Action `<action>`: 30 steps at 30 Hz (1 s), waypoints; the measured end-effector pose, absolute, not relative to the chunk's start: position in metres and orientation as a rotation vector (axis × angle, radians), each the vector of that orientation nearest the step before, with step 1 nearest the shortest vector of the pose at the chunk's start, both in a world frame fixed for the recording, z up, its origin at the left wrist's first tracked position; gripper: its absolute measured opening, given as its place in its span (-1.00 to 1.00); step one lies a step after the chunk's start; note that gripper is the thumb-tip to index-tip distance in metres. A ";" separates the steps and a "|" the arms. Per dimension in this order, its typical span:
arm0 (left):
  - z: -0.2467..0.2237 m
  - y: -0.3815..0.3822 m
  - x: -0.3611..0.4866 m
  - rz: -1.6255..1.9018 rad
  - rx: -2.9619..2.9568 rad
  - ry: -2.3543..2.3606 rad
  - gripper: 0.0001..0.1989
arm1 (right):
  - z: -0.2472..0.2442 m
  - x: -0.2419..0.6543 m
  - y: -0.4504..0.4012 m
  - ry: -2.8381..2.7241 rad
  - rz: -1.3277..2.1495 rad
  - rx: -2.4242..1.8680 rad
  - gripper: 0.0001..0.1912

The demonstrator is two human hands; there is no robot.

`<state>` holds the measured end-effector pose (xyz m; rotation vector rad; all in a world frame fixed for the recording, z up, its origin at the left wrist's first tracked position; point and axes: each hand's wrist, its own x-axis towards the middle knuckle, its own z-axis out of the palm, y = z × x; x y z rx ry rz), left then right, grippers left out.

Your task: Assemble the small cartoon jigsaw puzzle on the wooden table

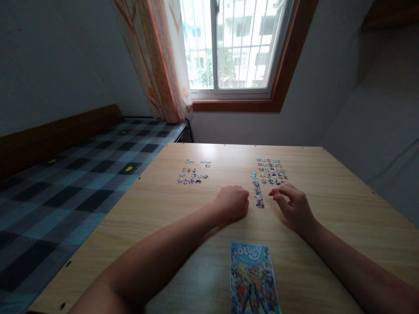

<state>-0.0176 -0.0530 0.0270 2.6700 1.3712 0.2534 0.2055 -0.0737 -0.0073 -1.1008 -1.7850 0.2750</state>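
My left hand (233,203) rests on the table as a closed fist, just left of a narrow joined strip of jigsaw pieces (258,191). The inside of the fist is hidden. To the right of that strip, my right hand (293,206) has thumb and forefinger brought together in a pinch. Whatever may sit between those fingertips is too small to make out. Beyond the right hand lie rows of loose jigsaw pieces (271,170). A smaller, scattered group of pieces (192,175) lies farther left, past the left fist.
A Bluey picture sheet or box lid (253,279) lies near me on the wooden table (183,270). Along the left stands a bed with a checked cover (94,198). Behind the table are a barred window (242,48) and a patterned curtain (163,65).
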 end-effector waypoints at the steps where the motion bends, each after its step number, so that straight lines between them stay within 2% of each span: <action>1: 0.027 -0.053 -0.018 0.206 2.659 1.397 -0.80 | -0.008 0.206 -0.074 -1.780 0.284 -1.105 -0.73; 6: 0.018 -0.046 -0.028 0.085 2.484 1.585 -0.95 | -0.008 0.205 -0.075 -1.767 0.308 -1.103 -0.72; 9: 0.020 -0.033 -0.041 0.133 2.406 1.620 -0.91 | -0.008 0.205 -0.076 -1.766 0.317 -1.105 -0.71; 15: 0.086 0.014 -0.116 0.061 2.396 1.860 -0.84 | -0.008 0.206 -0.076 -1.747 0.314 -1.120 -0.71; 19: 0.123 0.039 -0.178 0.172 2.219 2.090 -0.85 | -0.008 0.204 -0.075 -1.731 0.309 -1.125 -0.70; 25: 0.104 0.048 -0.193 0.054 2.159 2.049 -0.88 | -0.012 0.204 -0.073 -1.732 0.338 -1.135 -0.69; 30: 0.085 0.050 -0.179 -0.150 2.146 2.094 -0.74 | -0.017 0.206 -0.072 -1.713 0.339 -1.160 -0.68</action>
